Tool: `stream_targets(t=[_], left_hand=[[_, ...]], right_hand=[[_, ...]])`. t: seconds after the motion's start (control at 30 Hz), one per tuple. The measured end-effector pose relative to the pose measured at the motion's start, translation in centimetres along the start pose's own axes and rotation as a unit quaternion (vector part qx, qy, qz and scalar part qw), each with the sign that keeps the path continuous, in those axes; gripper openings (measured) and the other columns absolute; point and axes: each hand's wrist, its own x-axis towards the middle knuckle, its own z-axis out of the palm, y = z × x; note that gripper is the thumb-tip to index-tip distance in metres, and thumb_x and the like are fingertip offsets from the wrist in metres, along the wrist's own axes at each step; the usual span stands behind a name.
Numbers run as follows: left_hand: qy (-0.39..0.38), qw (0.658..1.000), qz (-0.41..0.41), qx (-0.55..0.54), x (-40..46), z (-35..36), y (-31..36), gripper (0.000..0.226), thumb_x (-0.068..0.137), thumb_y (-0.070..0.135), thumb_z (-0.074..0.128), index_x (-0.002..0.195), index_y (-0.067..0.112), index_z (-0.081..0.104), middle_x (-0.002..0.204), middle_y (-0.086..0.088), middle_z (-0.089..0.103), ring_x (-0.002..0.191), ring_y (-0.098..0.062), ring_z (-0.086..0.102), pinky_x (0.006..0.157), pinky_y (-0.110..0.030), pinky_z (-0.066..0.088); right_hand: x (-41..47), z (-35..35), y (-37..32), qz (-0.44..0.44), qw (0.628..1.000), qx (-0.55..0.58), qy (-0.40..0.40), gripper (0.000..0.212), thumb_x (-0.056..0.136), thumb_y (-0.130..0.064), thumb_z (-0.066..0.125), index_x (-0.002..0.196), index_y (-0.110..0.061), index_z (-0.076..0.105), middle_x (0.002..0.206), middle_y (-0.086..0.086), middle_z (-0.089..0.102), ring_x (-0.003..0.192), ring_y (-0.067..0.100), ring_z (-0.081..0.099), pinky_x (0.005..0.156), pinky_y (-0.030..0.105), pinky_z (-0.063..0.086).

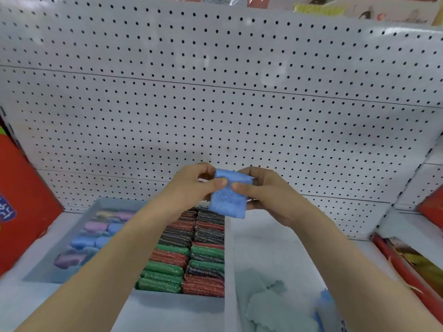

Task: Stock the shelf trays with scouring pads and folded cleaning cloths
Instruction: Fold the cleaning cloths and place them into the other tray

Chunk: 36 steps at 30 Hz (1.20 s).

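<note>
Cloth: small blue cloth [229, 196], folded, held up in the air in front of the pegboard [215, 92], above the far end of the middle and right trays.
Left hand: [194, 185] thumb on the near face and curled fingers behind, pinching the cloth's upper left corner.
Right hand: [261, 190] thumb on the near right edge, fingers wrapped behind, gripping the cloth's right side.
Arms: both forearms reaching forward and up from the bottom corners, meeting at the cloth.
Middle tray: [177, 300] packed in rows with glittery green, red and dark scouring pads [191, 259].
Left tray: [48, 267] pastel cloths [88, 238] in blurred rows.
Right tray: [231, 271] mostly bare floor, a few pale green cloths [271, 307] and a bit of blue at the near end.
Risk, unfolding: likely to spring open if either pinch loosens, since only fingertips hold the fold.
Risk, wrong tray: easily dropped onto the scouring pads directly below rather than among cloths.
Risk, sloppy fit: a lopsided fold probably will not sit flat beside the others.
</note>
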Motion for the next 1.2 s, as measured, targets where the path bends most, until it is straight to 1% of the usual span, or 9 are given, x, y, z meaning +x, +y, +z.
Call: stream_targets(t=[0.23,0.33,0.43,0.53,0.63,0.77,0.93,1.0,1.2], left_hand=[[-0.002,0.988,0.013,-0.153,-0.2,-7.8,-4.3,0.012,0.096,0.007,0.06,0.102,0.016,0.064,0.081,-0.004,0.068,0.063,-0.014,0.069,0.054,-0.021,0.054],[-0.007,0.974,0.011,-0.225,-0.4,-11.5,-6.3,0.017,0.096,-0.001,0.055,0.098,0.013,0.066,0.086,-0.004,0.07,0.071,-0.016,0.069,0.06,-0.022,0.055],[-0.022,0.959,0.007,-0.282,-0.8,-15.2,-7.9,0.01,0.089,0.018,0.063,0.091,0.01,0.069,0.092,-0.005,0.072,0.081,-0.019,0.07,0.068,-0.025,0.056],[-0.03,0.984,0.036,-0.171,-1.1,-18.5,-9.5,0.003,0.086,0.014,0.072,0.088,0.013,0.072,0.093,-0.004,0.073,0.087,-0.017,0.069,0.08,-0.026,0.055],[-0.048,0.998,0.027,-0.043,-1.5,-21.2,-11.7,0.017,0.086,0.006,0.073,0.085,0.023,0.076,0.094,-0.005,0.076,0.081,-0.02,0.066,0.079,-0.032,0.049],[-0.076,0.997,-0.011,0.02,-3.0,-23.7,-16.2,0.021,0.087,0.004,0.07,0.096,0.023,0.074,0.091,0.012,0.073,0.081,-0.008,0.067,0.07,-0.021,0.051],[0.099,0.951,-0.212,0.203,-4.5,-26.8,-25.1,0.042,0.089,0.03,0.069,0.128,0.016,0.061,0.123,-0.011,0.065,0.11,-0.031,0.061,0.096,-0.04,0.048],[0.087,0.941,-0.284,0.161,-5.4,-27.4,-27.7,0.046,0.089,0.026,0.068,0.132,0.013,0.058,0.125,-0.014,0.065,0.111,-0.033,0.061,0.096,-0.044,0.05],[0.109,0.93,-0.336,-0.1,-6.1,-27.6,-28.9,0.02,0.09,0.003,0.064,0.107,0.014,0.067,0.088,-0.015,0.065,0.067,-0.025,0.056,0.068,-0.034,0.048]], right_hand=[[4.2,9.1,0.3,-0.034,0.994,0.069,0.077,0.022,0.091,-0.008,0.067,0.113,-0.007,0.069,0.114,0.018,0.07,0.099,0.033,0.07,0.082,0.043,0.059],[5.6,13.0,0.4,-0.028,0.991,0.113,0.068,0.027,0.096,0.0,0.056,0.119,-0.008,0.067,0.124,0.016,0.067,0.115,0.034,0.064,0.094,0.047,0.056],[6.9,16.2,0.3,0.0,0.98,0.196,0.019,0.034,0.093,0.007,0.048,0.123,-0.001,0.063,0.13,0.021,0.062,0.12,0.034,0.06,0.102,0.045,0.051],[8.2,19.3,0.4,0.043,0.962,0.268,-0.017,0.026,0.09,-0.015,0.057,0.112,-0.004,0.066,0.12,0.019,0.064,0.107,0.027,0.064,0.092,0.036,0.053],[9.7,22.2,2.0,0.094,0.984,0.151,-0.006,0.033,0.096,-0.021,0.061,0.124,-0.004,0.06,0.124,0.019,0.065,0.11,0.028,0.062,0.1,0.042,0.048],[11.4,27.0,5.4,0.175,0.982,0.005,-0.069,0.025,0.092,-0.01,0.065,0.116,-0.002,0.066,0.104,0.015,0.069,0.091,0.02,0.064,0.08,0.031,0.055],[11.9,31.4,11.7,0.16,0.975,-0.153,-0.028,0.027,0.078,-0.017,0.076,0.093,0.002,0.063,0.081,0.017,0.056,0.074,0.015,0.049,0.07,0.033,0.038],[11.6,32.7,13.6,0.122,0.963,-0.237,-0.037,0.021,0.076,-0.021,0.077,0.081,-0.008,0.061,0.073,0.003,0.053,0.068,0.016,0.046,0.067,0.032,0.037],[11.1,34.2,14.5,0.01,0.881,-0.471,-0.047,0.026,0.082,-0.025,0.071,0.107,-0.019,0.069,0.095,0.001,0.065,0.087,0.027,0.062,0.071,0.03,0.042]])
